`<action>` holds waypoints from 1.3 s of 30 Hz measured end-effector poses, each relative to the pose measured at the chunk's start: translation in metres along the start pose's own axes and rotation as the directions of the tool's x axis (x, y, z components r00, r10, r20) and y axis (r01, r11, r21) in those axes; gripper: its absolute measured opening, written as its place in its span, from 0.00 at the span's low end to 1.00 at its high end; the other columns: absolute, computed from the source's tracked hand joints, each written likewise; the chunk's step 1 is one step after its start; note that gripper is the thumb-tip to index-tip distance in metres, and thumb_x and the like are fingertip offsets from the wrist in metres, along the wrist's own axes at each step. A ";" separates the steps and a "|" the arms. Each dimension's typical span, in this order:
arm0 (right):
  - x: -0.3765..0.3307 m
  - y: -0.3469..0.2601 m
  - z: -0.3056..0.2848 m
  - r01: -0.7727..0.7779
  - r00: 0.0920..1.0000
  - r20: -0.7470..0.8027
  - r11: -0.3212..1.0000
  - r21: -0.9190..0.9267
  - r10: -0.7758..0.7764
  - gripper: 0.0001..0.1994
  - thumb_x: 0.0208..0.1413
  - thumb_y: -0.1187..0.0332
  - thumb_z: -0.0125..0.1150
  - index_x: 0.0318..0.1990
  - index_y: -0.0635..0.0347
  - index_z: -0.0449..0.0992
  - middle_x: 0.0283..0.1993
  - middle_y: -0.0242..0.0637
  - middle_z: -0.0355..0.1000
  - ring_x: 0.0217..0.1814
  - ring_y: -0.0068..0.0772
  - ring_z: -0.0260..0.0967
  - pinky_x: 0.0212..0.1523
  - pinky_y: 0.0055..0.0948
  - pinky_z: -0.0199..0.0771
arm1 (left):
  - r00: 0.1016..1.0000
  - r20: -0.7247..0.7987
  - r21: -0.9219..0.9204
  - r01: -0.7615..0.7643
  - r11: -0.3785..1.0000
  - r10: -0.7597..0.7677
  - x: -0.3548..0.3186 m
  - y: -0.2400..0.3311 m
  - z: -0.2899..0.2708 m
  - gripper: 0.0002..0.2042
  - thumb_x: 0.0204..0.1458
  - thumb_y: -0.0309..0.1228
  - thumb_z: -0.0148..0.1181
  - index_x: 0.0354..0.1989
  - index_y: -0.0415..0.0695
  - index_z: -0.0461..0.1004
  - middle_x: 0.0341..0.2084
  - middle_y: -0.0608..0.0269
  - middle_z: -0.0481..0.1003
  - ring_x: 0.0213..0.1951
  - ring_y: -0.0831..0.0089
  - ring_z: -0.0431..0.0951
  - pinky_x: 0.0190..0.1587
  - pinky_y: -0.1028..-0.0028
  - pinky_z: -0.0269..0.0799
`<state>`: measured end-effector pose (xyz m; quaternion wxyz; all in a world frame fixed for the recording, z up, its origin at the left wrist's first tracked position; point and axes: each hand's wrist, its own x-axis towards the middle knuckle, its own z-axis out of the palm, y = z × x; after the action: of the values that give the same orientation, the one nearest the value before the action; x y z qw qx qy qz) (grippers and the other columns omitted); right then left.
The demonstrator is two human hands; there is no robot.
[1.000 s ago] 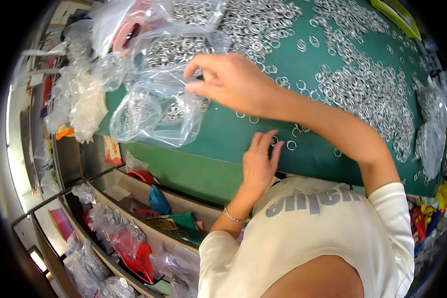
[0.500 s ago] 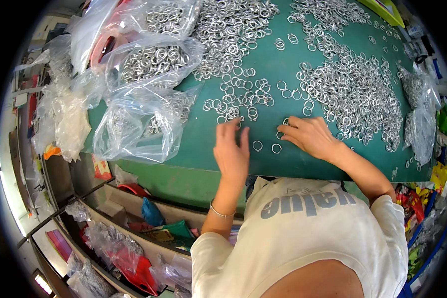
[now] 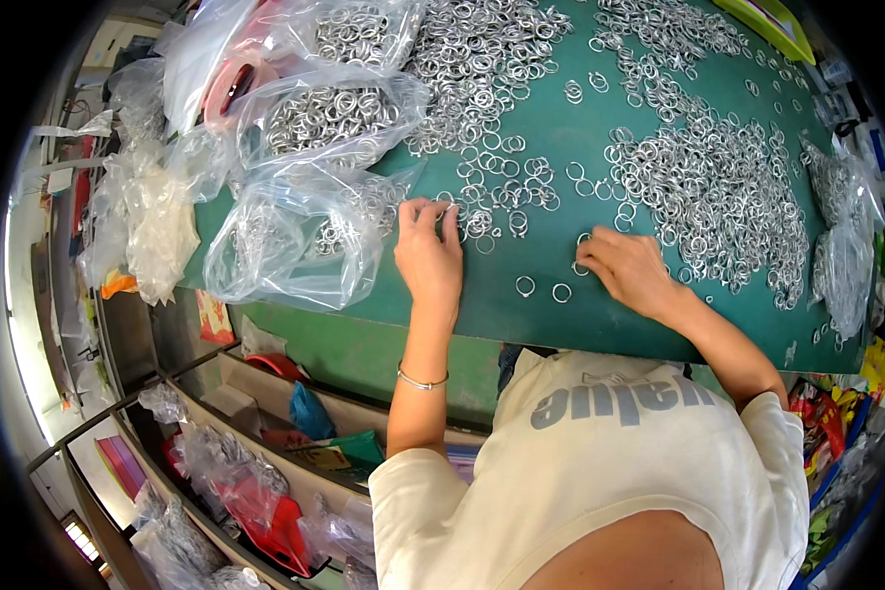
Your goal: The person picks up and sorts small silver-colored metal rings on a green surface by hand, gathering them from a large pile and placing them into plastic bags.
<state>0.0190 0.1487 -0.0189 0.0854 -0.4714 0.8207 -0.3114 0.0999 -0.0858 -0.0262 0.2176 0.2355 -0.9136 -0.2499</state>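
My left hand [image 3: 429,254] is over the green table beside the mouth of a clear plastic bag [image 3: 295,251] with silver metal rings inside. Its fingers are curled together, and whatever they hold is hidden. Just right of its fingertips lies a loose group of silver rings [image 3: 511,195]. My right hand [image 3: 631,267] rests low on the table, fingertips pinched on a metal ring [image 3: 580,267] that shows partly beneath them. Between the hands lie two single rings, one [image 3: 525,286] nearer the left hand and another [image 3: 561,293] beside it.
A large heap of rings [image 3: 723,187] spreads on the right, another heap [image 3: 477,69] at the back middle. Further bags of rings [image 3: 329,118] stand back left, and a plastic bag [image 3: 841,265] lies at the right edge. A yellow-green tray [image 3: 772,25] sits far right. Open drawers [image 3: 295,423] are below left.
My left hand has moved left and slightly away from me, from the loose rings to the bag's mouth. My right hand stays at about the same spot, its fingers drawn closer together.
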 end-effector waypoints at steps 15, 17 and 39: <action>-0.010 -0.003 0.006 0.126 0.990 -0.051 0.983 -0.134 -0.134 0.05 0.45 0.70 0.61 0.31 0.58 0.73 0.26 0.34 0.63 0.22 0.35 0.66 0.19 0.32 0.64 | 0.726 0.626 -0.750 0.660 0.033 -0.284 -0.002 0.015 -0.041 0.08 0.55 0.29 0.53 0.35 0.37 0.73 0.10 0.79 0.56 0.13 0.89 0.50 0.14 0.85 0.44; -0.004 -0.005 0.003 0.077 0.990 -0.116 0.995 -0.062 -0.084 0.04 0.46 0.71 0.60 0.30 0.59 0.73 0.24 0.35 0.64 0.20 0.34 0.65 0.19 0.31 0.63 | 0.728 0.627 -0.754 0.656 0.016 -0.278 -0.005 0.022 -0.051 0.09 0.54 0.30 0.53 0.36 0.36 0.72 0.14 0.77 0.59 0.14 0.90 0.51 0.15 0.85 0.43; 0.189 0.122 -0.167 -0.190 0.819 -0.466 0.925 0.330 0.334 0.16 0.57 0.58 0.47 0.36 0.60 0.77 0.23 0.31 0.72 0.23 0.25 0.67 0.27 0.30 0.66 | 0.951 -0.283 0.226 0.192 0.955 -0.124 0.013 -0.015 -0.104 0.04 0.43 0.23 0.61 0.28 0.40 0.74 0.20 0.64 0.62 0.18 0.73 0.59 0.21 0.73 0.57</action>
<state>-0.2431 0.1083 0.0700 -0.0312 -0.2365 0.8208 -0.5191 0.1482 -0.1412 0.0506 0.2857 0.3655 -0.8783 -0.1154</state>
